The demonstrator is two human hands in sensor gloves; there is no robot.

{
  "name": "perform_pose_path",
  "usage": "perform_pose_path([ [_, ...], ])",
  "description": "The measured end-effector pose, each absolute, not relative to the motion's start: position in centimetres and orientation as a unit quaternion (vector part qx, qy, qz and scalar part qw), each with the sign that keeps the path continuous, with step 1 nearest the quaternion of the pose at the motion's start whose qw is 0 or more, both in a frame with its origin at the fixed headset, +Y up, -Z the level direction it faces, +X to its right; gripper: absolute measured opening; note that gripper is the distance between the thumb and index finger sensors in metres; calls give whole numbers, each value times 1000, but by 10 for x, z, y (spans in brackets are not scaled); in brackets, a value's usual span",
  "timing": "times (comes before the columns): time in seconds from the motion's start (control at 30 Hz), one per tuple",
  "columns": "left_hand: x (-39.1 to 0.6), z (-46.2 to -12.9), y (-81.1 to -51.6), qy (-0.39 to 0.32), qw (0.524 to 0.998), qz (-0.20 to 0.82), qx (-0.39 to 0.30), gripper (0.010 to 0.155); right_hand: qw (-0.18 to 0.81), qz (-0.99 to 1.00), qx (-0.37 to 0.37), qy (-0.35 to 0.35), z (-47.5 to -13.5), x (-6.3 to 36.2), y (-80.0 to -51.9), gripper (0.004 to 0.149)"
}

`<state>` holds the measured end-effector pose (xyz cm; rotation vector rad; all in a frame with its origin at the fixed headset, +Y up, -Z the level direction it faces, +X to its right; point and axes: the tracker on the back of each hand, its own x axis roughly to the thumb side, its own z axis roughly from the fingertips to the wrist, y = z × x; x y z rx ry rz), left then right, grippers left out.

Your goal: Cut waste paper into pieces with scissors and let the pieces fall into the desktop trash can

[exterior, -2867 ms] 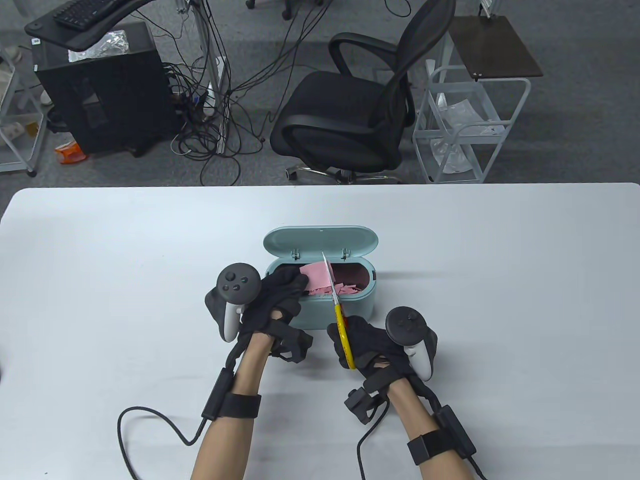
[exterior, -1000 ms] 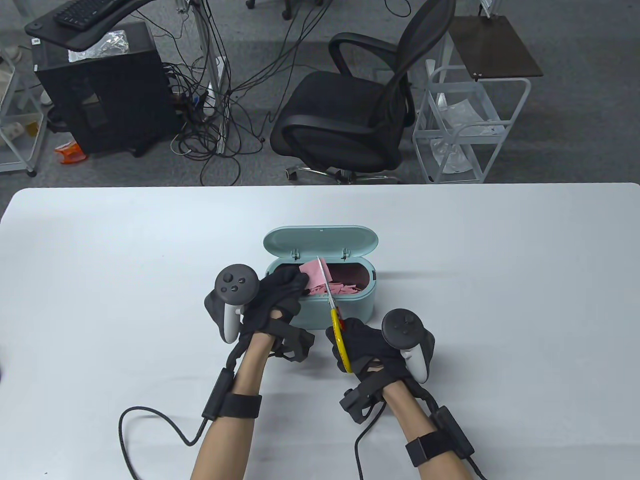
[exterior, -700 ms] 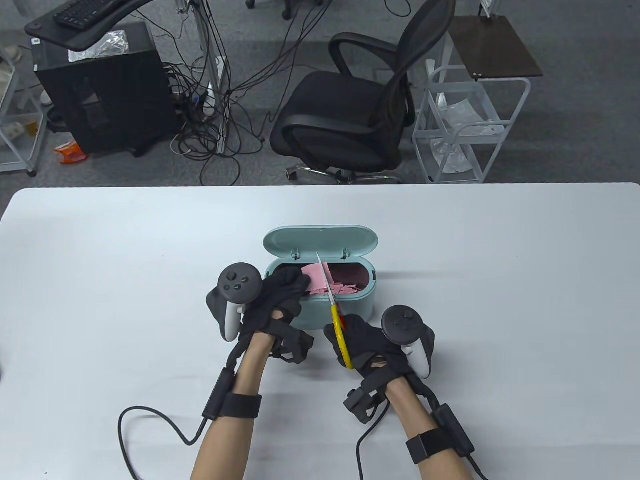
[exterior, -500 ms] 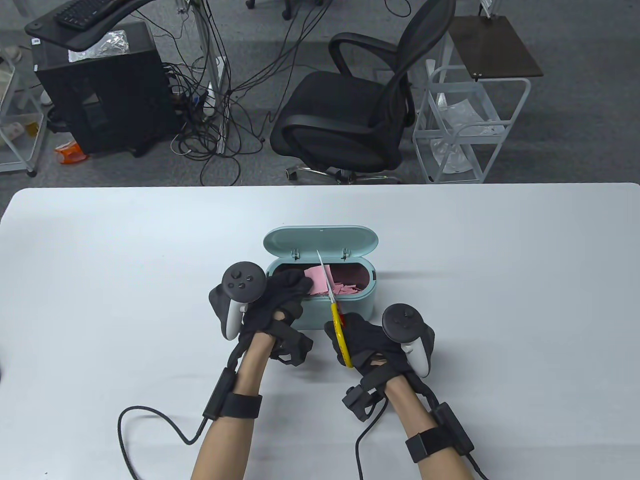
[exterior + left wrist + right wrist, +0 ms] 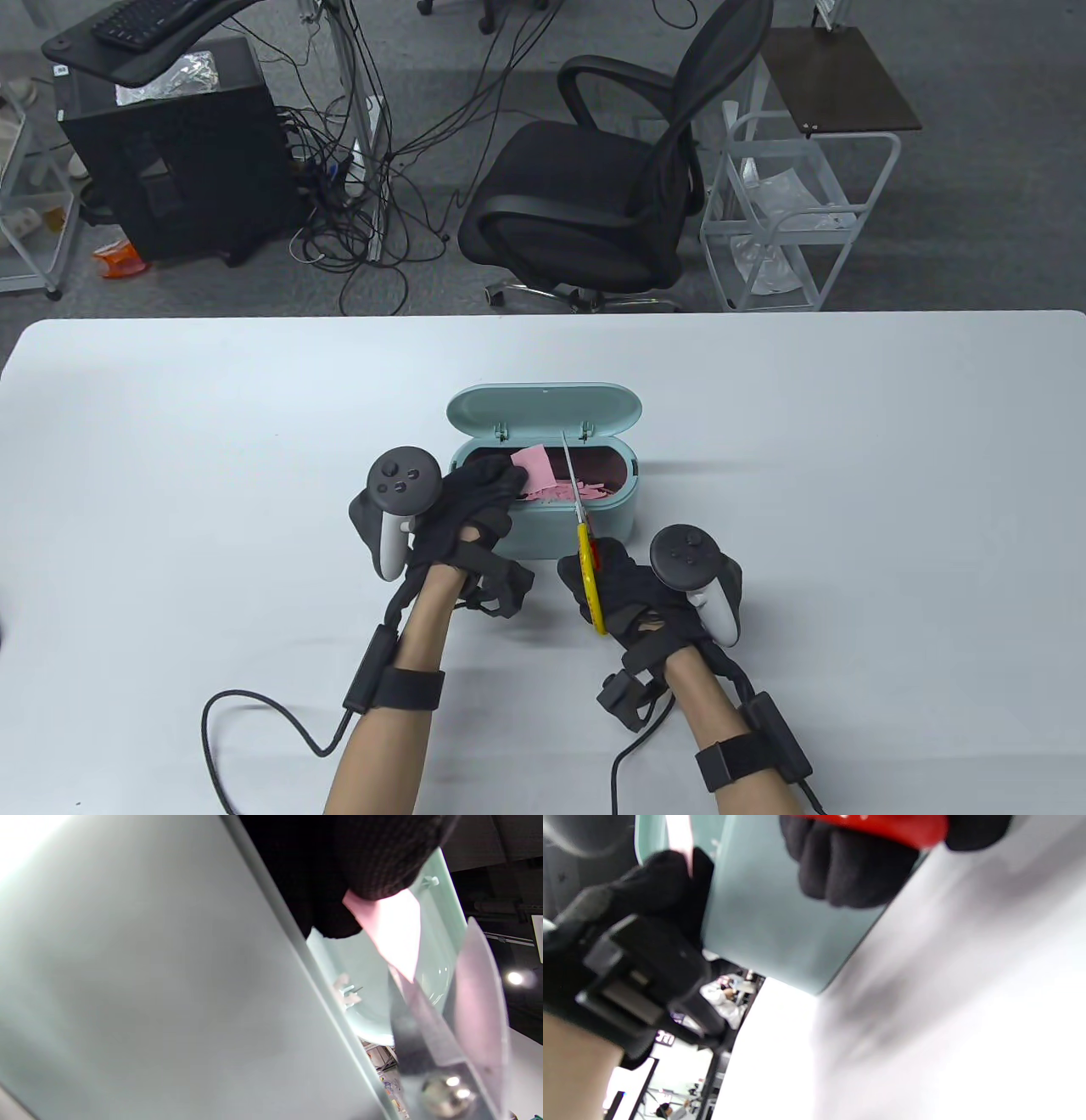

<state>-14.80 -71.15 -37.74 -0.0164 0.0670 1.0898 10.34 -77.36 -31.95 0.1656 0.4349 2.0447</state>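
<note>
We count one mint-green trash can [image 5: 594, 522], oval, smooth plastic, lid [image 5: 544, 409] hinged back and open, standing mid-table [image 5: 848, 475]. One pair of scissors [image 5: 585, 543]: yellow and red handles, bare metal blades parted over the can's opening. One pink paper sheet [image 5: 536, 468], thin and flat, its free end tapering to a point in the left wrist view; a heap of pink scraps [image 5: 585, 490] inside, too jumbled to count. Two black knit gloves. Left hand [image 5: 475, 501] pinches the sheet above the can's left end. Right hand [image 5: 628, 586] grips the scissor handles just before the can. We find no readable writing.
</note>
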Motion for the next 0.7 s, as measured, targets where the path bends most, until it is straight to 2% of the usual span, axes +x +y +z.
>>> perform_pose_path([
  [0.37,-148,-377,-713,37,851,524,-5,40,486,853,82,171,-317,94,-772,82],
  [0.7,-147,-377,-713,35,855,518,-8,40,524,840,59,127,-323,94,-770,61],
])
